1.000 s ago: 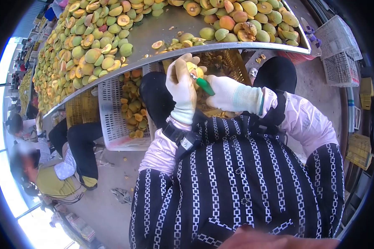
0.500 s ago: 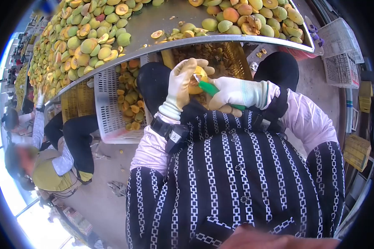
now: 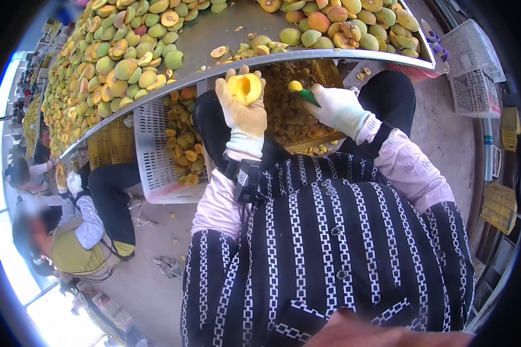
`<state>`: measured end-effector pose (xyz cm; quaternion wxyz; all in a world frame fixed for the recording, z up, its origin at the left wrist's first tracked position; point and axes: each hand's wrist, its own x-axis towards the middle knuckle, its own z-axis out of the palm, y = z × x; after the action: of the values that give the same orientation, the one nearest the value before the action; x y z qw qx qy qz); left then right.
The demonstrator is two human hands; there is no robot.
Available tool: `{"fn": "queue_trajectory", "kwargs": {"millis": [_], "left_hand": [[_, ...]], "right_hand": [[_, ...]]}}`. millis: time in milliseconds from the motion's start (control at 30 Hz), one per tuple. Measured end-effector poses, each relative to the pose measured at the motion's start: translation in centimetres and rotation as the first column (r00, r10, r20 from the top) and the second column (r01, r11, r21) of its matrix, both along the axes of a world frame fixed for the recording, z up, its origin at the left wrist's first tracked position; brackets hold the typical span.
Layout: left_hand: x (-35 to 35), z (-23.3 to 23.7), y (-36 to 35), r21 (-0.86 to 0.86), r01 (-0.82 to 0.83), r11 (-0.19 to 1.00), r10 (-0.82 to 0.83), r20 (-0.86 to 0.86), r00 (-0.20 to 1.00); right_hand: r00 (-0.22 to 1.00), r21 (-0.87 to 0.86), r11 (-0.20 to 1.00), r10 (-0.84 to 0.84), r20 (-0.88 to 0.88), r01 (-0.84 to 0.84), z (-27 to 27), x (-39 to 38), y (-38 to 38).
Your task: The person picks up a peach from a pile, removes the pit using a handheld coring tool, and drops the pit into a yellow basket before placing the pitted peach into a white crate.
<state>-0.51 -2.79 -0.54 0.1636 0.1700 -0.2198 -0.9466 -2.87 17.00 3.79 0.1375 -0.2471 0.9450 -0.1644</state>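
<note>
My left hand (image 3: 245, 118), gloved with the palm turned up, holds a peach half (image 3: 235, 92) on its fingers. The cut face is yellow, with a round hollow in the middle. My right hand (image 3: 337, 108), also gloved, is closed around a green-handled pitting tool (image 3: 309, 97). On the tool's tip sits a small yellow piece (image 3: 295, 86), perhaps the pit with flesh on it. Below that tip is a yellow crate (image 3: 333, 78) with brownish pits and scraps inside, between my knees.
A metal table (image 3: 208, 28) heaped with halved peaches (image 3: 124, 69) runs ahead of me. Its raised edge is close to my hands. A white crate (image 3: 150, 144) of peach halves stands at my left. Beyond it a co-worker (image 3: 78, 240) sits. White baskets (image 3: 474, 95) stand at right.
My hands have drawn apart. The left has turned its palm up with the peach half, and the right has moved right with the tool, a yellow piece now at its tip.
</note>
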Motion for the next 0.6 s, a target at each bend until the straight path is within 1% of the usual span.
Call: {"fn": "queue_trajectory", "kwargs": {"millis": [33, 67, 100, 133, 167, 200, 267, 300, 333, 400, 433, 500, 533, 600], "left_hand": [[0.1, 0.0, -0.1, -0.032, 0.015, 0.999, -0.016, -0.042, 0.999], [0.3, -0.1, -0.1, -0.064, 0.031, 0.997, -0.036, -0.077, 0.996], [0.5, -0.2, 0.4, -0.068, 0.046, 0.997, -0.051, -0.074, 0.996], [0.6, -0.1, 1.4, -0.252, -0.012, 0.968, -0.015, -0.105, 0.994], [0.8, 0.6, 2.4, -0.425, -0.077, 0.902, 0.014, -0.149, 0.989], [1.1, 1.4, 3.2, -0.322, -0.009, 0.947, -0.038, -0.138, 0.99], [2.2, 3.6, 4.0, -0.255, 0.18, 0.95, -0.205, -0.077, 0.976], [2.8, 2.1, 2.9, -0.242, 0.339, 0.909, -0.387, -0.19, 0.902], [2.3, 2.5, 2.8, -0.35, 0.369, 0.861, -0.447, -0.175, 0.877], [3.5, 3.7, 2.3, -0.142, 0.55, 0.823, -0.563, -0.08, 0.822], [3.5, 3.6, 1.9, -0.148, 0.55, 0.822, -0.564, -0.077, 0.822], [4.0, 2.6, 0.9, -0.034, 0.474, 0.88, -0.472, 0.054, 0.88], [4.2, 2.0, 0.5, -0.038, 0.473, 0.881, -0.47, 0.058, 0.881], [4.2, 0.8, -0.2, -0.115, 0.347, 0.931, -0.35, -0.002, 0.937]], "right_hand": [[0.997, -0.037, 0.999, -0.009, 0.075, 0.012, -0.1, 0.0, 0.5], [0.907, -0.277, 0.946, -0.038, 0.419, 0.167, -0.3, 0.0, 0.3], [0.734, -0.403, 0.826, -0.018, 0.679, 0.394, -0.4, 0.5, 0.4], [0.508, -0.431, 0.656, 0.084, 0.857, 0.62, 1.2, 1.2, -0.3], [0.484, -0.475, 0.601, 0.161, 0.86, 0.643, 2.2, 1.5, -1.0], [0.466, -0.546, 0.533, 0.292, 0.835, 0.646, 2.0, 1.5, -1.7], [0.529, -0.624, 0.37, 0.332, 0.781, 0.688, 1.5, 1.3, -2.8], [0.593, -0.659, 0.317, 0.289, 0.752, 0.682, 1.0, 0.8, -2.7], [0.652, -0.675, 0.393, 0.213, 0.728, 0.625, 2.0, 0.2, -2.1], [0.743, -0.637, 0.583, 0.083, 0.664, 0.504, 3.0, -0.7, -1.4], [0.744, -0.641, 0.579, 0.087, 0.663, 0.504, 3.3, -0.8, -1.3], [0.887, -0.564, 0.757, -0.043, 0.46, 0.329, 3.6, -0.6, -1.4], [0.886, -0.567, 0.755, -0.039, 0.462, 0.329, 3.5, -0.2, -1.2], [0.842, -0.613, 0.647, -0.088, 0.532, 0.454, 3.1, 0.4, 0.2]]}}
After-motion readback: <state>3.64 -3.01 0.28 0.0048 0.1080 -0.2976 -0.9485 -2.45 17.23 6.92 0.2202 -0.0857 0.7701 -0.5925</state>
